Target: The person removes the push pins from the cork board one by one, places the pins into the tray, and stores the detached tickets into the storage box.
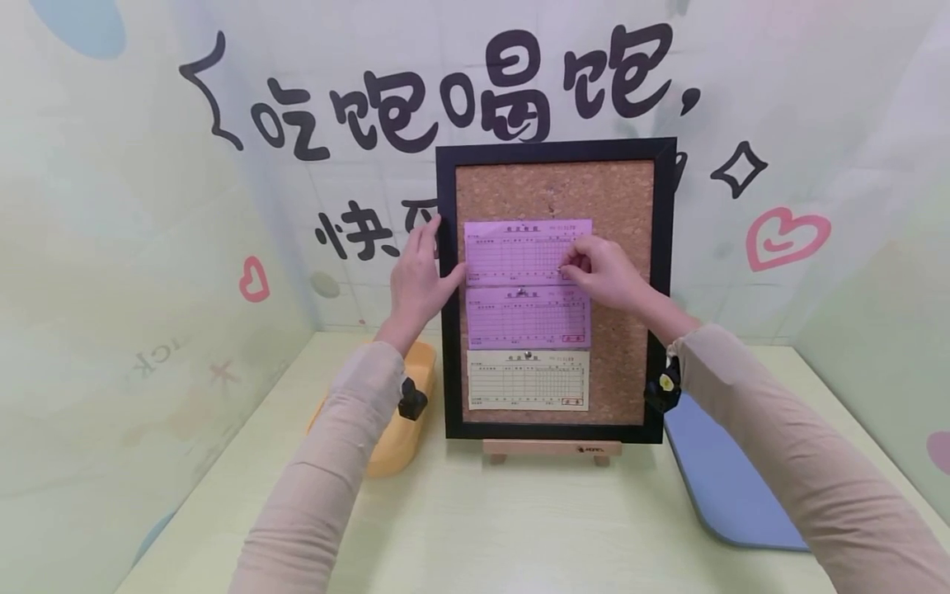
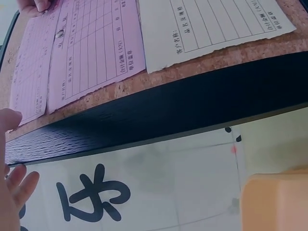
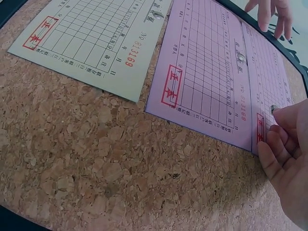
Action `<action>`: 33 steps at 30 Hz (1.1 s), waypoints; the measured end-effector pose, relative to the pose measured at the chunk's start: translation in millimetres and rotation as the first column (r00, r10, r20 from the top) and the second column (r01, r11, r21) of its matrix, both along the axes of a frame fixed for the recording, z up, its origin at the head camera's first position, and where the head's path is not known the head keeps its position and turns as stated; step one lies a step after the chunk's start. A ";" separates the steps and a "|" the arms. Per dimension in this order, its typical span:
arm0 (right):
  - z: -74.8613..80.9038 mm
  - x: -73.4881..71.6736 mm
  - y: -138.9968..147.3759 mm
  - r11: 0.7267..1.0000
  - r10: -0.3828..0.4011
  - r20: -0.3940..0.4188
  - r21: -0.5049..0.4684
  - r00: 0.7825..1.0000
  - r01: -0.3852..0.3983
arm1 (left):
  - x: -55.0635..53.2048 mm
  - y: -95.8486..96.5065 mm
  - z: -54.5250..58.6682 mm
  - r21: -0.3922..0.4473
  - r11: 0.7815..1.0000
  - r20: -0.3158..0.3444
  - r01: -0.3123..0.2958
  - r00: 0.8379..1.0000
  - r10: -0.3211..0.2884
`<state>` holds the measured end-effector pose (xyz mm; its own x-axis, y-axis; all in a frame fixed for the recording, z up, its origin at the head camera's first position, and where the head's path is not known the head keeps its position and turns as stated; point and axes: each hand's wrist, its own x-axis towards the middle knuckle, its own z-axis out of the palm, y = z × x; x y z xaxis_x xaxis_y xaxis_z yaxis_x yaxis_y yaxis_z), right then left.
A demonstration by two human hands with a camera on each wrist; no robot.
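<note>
A cork board (image 1: 619, 355) in a black frame (image 1: 450, 371) stands upright. Three printed receipt slips form a column on it: a top purple-pink slip (image 1: 512, 247), a middle purple-pink slip (image 1: 512, 320) and a cream slip (image 1: 519, 384). Silver pushpins (image 3: 241, 57) sit at the upper edges of the lower two. My right hand (image 1: 604, 272) pinches a small silver pushpin (image 3: 273, 108) over the top slip's lower right. My left hand (image 1: 419, 280) touches the frame's left side, its fingers fairly straight and the thumb at the front near the top slip's edge.
A small wooden easel (image 1: 549, 448) supports the board on the pale table (image 1: 505, 528). Behind the left forearm sits a yellow-orange container (image 1: 397, 441). A blue mat or tray (image 1: 731, 487) lies at the right, and a printed wall covering (image 1: 356, 49) rises behind.
</note>
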<state>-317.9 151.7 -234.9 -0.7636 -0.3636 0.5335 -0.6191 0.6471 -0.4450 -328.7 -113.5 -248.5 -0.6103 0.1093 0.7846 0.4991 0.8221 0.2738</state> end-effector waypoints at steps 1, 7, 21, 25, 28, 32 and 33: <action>0.0 0.0 0.2 1.000 -0.001 0.002 0.001 1.000 0.001 | 0.1 0.1 1.0 -0.002 1.000 -0.006 0.001 1.000 -0.001; 0.1 0.4 0.7 1.000 -0.003 -0.004 0.003 1.000 0.003 | -0.6 0.7 6.0 -0.019 1.000 -0.020 0.009 1.000 -0.009; -1.4 -1.4 0.2 1.000 0.002 -0.024 0.009 1.000 -0.002 | -1.3 6.2 13.4 -0.082 0.996 -0.011 0.035 0.999 -0.036; -1.7 -1.2 0.1 1.000 0.001 -0.015 0.007 1.000 -0.001 | -1.7 8.4 14.5 -0.095 0.995 -0.008 0.042 0.999 -0.043; -1.8 -1.2 0.1 1.000 0.001 -0.014 0.006 1.000 -0.001 | -1.9 9.9 15.4 -0.101 0.994 -0.003 0.049 0.999 -0.049; -1.9 -1.0 0.1 1.000 0.004 -0.018 0.005 1.000 -0.004 | -1.5 11.5 15.6 -0.107 0.993 0.017 0.043 0.999 -0.042; -2.0 -1.0 0.0 1.000 0.004 -0.020 0.006 1.000 -0.004 | -1.1 12.2 15.9 -0.109 0.993 0.024 0.036 0.999 -0.034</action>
<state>-318.9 151.7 -236.8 -0.7516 -0.3696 0.5463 -0.6302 0.6470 -0.4293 -329.8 -101.4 -232.6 -0.6218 0.2151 0.7531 0.5229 0.8299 0.1946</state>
